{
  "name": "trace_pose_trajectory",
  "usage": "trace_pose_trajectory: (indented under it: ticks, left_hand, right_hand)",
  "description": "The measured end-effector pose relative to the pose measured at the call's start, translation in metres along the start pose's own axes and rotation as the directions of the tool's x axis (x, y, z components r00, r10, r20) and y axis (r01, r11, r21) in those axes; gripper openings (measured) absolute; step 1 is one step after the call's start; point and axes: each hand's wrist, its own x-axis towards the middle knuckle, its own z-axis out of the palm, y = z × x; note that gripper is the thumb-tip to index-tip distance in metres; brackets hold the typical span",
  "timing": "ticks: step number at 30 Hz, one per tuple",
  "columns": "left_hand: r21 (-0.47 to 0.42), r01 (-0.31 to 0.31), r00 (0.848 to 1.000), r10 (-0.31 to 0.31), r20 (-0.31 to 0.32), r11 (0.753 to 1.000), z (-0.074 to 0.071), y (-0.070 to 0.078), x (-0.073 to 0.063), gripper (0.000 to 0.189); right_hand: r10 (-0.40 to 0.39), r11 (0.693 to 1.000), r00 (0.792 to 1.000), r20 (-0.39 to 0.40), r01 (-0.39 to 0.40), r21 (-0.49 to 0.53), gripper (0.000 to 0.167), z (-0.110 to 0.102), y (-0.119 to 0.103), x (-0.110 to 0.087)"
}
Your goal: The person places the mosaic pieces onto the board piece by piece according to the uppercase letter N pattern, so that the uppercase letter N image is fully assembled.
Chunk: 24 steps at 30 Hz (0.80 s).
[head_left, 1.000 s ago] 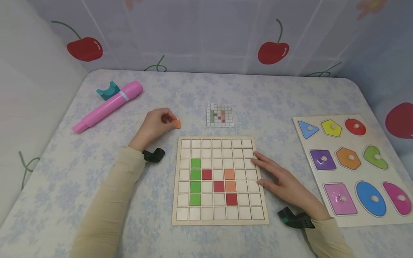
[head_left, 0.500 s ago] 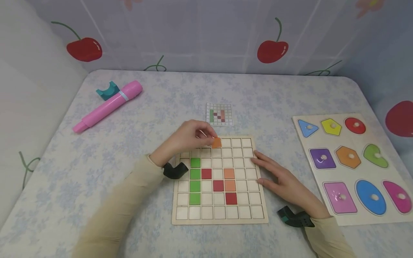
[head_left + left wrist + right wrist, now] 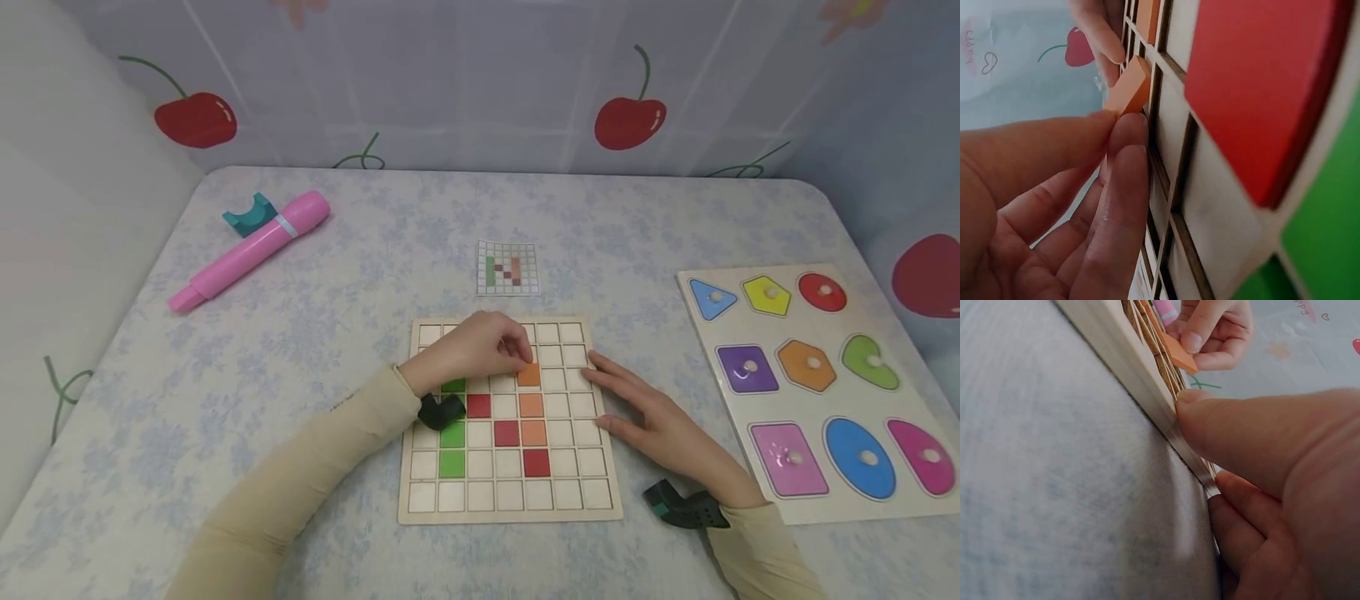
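Note:
My left hand (image 3: 476, 346) pinches an orange square tile (image 3: 528, 376) by one edge between thumb and fingers. In the left wrist view this tile (image 3: 1130, 90) tilts against the wooden grid board (image 3: 510, 514), just above two orange tiles (image 3: 532, 406) lying in its cells. A column of green tiles (image 3: 452, 463) is partly covered by my left wrist, and red tiles (image 3: 507, 433) step diagonally across the middle. My right hand (image 3: 660, 429) rests at the board's right edge, fingers extended. In the right wrist view its thumb (image 3: 1210, 419) touches the wooden rim.
Behind the board lies a small paper card (image 3: 507, 268) printed with a coloured grid. A shape puzzle board (image 3: 757, 400) with knobs is on the right. Back left are a pink pen-shaped toy (image 3: 251, 252) and a teal curved piece (image 3: 251, 217).
My left hand has carried the orange tile from the table left of the card, rightward and down onto the board above the two orange tiles. My right hand stays at the board's edge.

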Motion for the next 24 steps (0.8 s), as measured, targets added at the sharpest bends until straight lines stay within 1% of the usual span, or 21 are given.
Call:
trace_pose_trajectory:
  ticks: [5, 9, 10, 12, 13, 15, 16, 17, 18, 19, 20, 22, 24]
  left_hand:
    - [0.049, 0.009, 1.0, -0.009, -0.009, 0.999, 0.005, 0.006, -0.004, 0.006]
    - [0.123, 0.028, 1.0, -0.027, -0.012, 0.992, 0.008, 0.009, -0.007, 0.004]
    - [0.147, 0.034, 0.999, -0.033, -0.014, 0.989, 0.007, 0.01, -0.008, 0.006]
    - [0.179, 0.039, 0.999, -0.034, -0.033, 0.983, 0.003, 0.011, -0.011, 0.017]
    - [0.182, 0.036, 0.998, -0.028, -0.049, 0.983, -0.002, 0.011, -0.015, 0.024]
    - [0.179, 0.032, 0.994, -0.013, -0.106, 0.983, -0.013, 0.008, -0.025, 0.039]
    - [0.178, 0.035, 0.989, -0.008, -0.15, 0.983, -0.02, 0.005, -0.031, 0.044]
    - [0.181, 0.036, 0.98, 0.001, -0.2, 0.983, -0.028, 0.0, -0.038, 0.048]
    - [0.194, 0.044, 0.968, 0.006, -0.251, 0.98, -0.035, -0.005, -0.045, 0.052]
    - [0.22, 0.056, 0.952, 0.014, -0.304, 0.974, -0.043, -0.011, -0.052, 0.055]
    - [0.247, 0.083, 0.934, 0.011, -0.356, 0.965, -0.05, -0.017, -0.059, 0.057]
    - [0.316, 0.144, 0.9, 0.009, -0.436, 0.938, -0.063, -0.028, -0.072, 0.061]
    - [0.384, 0.194, 0.876, 0.017, -0.482, 0.903, -0.075, -0.036, -0.086, 0.062]
  right_hand:
    - [0.007, 1.0, 1.0, -0.001, -0.007, -0.004, 0.058, -0.001, 0.0, -0.001]
    - [0.009, 1.0, 1.0, -0.004, -0.009, -0.001, 0.058, 0.0, 0.0, -0.002]
    - [0.007, 1.0, 1.0, -0.005, -0.007, 0.002, 0.058, 0.001, 0.0, -0.002]
    - [0.002, 1.0, 1.0, -0.006, -0.002, 0.013, 0.058, 0.001, 0.001, -0.002]
    - [-0.001, 1.0, 1.0, -0.006, 0.001, 0.016, 0.058, 0.001, 0.002, -0.002]
    - [-0.004, 1.0, 1.0, -0.006, 0.004, 0.022, 0.057, 0.003, 0.002, -0.002]
    - [-0.003, 1.0, 1.0, -0.005, 0.003, 0.022, 0.057, 0.003, 0.002, -0.002]
    - [-0.002, 1.0, 1.0, -0.004, 0.002, 0.021, 0.057, 0.004, 0.002, -0.003]
    - [0.002, 1.0, 1.0, -0.003, -0.002, 0.017, 0.057, 0.004, 0.002, -0.003]
    - [0.007, 1.0, 1.0, 0.001, -0.007, 0.009, 0.057, 0.004, 0.002, -0.003]
    - [0.014, 1.0, 1.0, 0.012, -0.014, 0.002, 0.057, 0.003, 0.001, -0.003]
    - [0.035, 0.999, 0.998, 0.055, -0.034, -0.025, 0.057, 0.0, -0.004, -0.003]
    - [0.066, 0.997, 0.991, 0.119, -0.062, -0.039, 0.061, -0.009, -0.01, -0.001]
